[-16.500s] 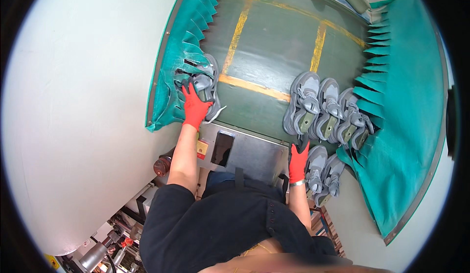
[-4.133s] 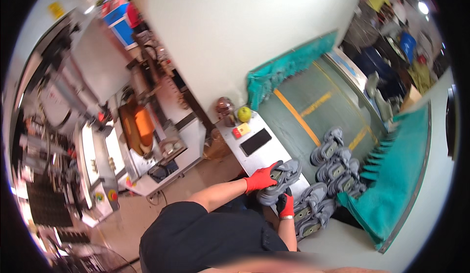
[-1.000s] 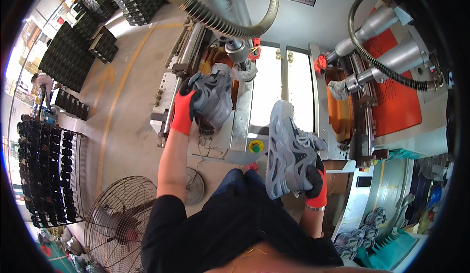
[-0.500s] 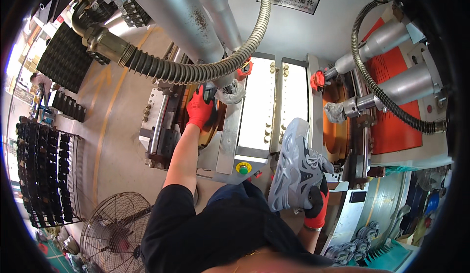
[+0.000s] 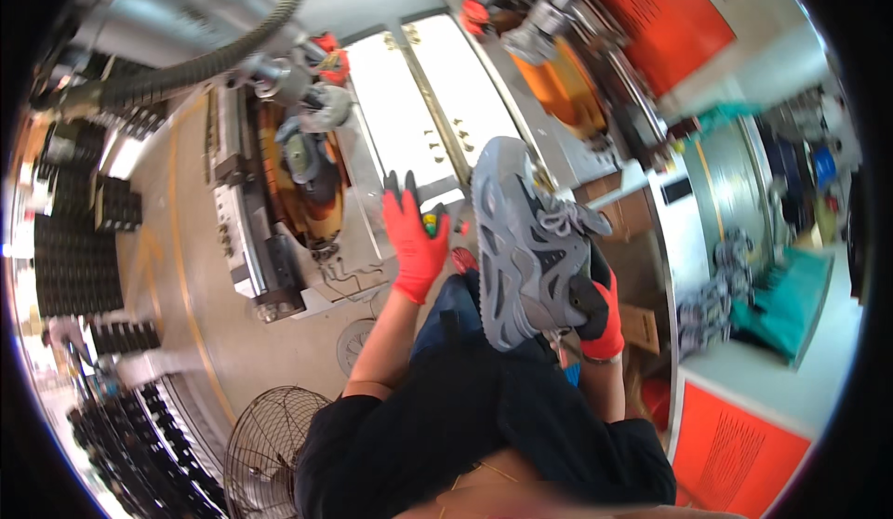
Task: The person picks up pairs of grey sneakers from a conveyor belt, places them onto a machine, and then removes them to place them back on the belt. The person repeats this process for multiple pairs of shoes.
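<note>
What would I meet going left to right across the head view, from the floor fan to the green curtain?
Floor fan → left hand in a red glove → grey shoe → right hand, gripping the shoe's heel → pile of grey shoes → green curtain.

The grey mesh sneaker (image 5: 526, 240) sits in the right hand (image 5: 600, 310), right of the left hand (image 5: 416, 240). Another grey shoe (image 5: 307, 161) lies in the metal press machine (image 5: 270, 212) farther left; a round wire floor fan (image 5: 265, 449) stands below it.
</note>
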The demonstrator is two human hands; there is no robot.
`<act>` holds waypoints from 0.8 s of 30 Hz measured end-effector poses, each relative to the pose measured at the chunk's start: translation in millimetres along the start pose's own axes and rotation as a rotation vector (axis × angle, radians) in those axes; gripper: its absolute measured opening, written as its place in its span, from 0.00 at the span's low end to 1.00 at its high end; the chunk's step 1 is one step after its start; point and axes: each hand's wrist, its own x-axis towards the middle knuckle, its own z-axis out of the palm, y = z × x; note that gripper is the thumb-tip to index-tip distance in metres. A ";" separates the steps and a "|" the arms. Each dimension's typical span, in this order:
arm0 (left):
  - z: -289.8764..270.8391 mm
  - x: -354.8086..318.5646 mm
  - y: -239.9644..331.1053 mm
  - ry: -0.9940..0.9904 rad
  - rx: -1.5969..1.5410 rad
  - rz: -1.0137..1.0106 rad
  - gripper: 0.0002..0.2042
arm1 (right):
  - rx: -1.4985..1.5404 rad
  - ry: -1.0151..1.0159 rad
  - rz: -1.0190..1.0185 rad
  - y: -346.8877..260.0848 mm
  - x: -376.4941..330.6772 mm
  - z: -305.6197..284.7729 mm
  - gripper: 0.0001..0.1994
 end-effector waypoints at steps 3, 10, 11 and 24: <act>53.9 -41.2 0.7 -0.269 0.277 -0.034 0.46 | 0.060 0.072 -0.017 6.9 -28.9 -12.7 0.42; 56.2 -44.7 16.0 -0.243 0.095 0.010 0.41 | 0.174 0.203 -0.087 -11.9 -80.3 -62.4 0.45; 48.8 -46.5 44.1 -0.319 -0.323 -0.066 0.36 | 0.187 0.218 -0.121 -6.6 -81.9 -77.9 0.46; 158.5 -117.3 372.7 -1.130 -1.278 -0.617 0.28 | 0.045 0.401 -0.254 -24.9 -107.9 -317.4 0.50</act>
